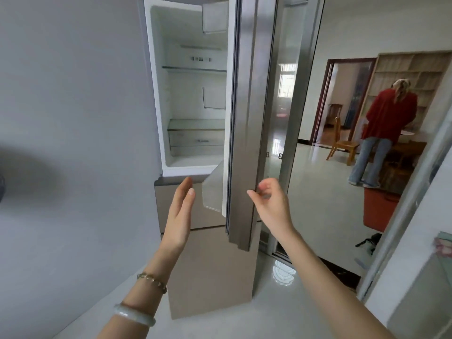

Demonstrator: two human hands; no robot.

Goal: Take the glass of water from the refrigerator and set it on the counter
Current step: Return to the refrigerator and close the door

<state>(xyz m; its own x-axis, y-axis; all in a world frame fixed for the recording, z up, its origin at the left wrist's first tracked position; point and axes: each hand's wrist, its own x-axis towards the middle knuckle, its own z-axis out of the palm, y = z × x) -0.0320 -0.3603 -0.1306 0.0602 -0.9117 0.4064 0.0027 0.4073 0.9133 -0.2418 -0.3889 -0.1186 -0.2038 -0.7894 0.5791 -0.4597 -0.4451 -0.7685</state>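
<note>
The tall refrigerator (pixel 210 265) stands against the grey wall with its upper door (pixel 244 143) swung open edge-on toward me. The white upper compartment (pixel 193 99) shows bare shelves and a drawer; no glass of water shows in it. My left hand (pixel 179 214) is raised flat with fingers apart, just below the compartment and left of the door, holding nothing. My right hand (pixel 269 201) is at the door's outer edge, fingers curled loosely, fingertips touching or nearly touching the metal edge. Clear door bins (pixel 214 189) hang on the door's inner side.
A sliding glass door frame (pixel 296 94) stands right of the refrigerator. Beyond it, a person in a red top (pixel 389 118) stands at a table with wooden chairs (pixel 342 143). A red box (pixel 379 209) sits on the glossy floor. A pale surface edge (pixel 437 277) is at the far right.
</note>
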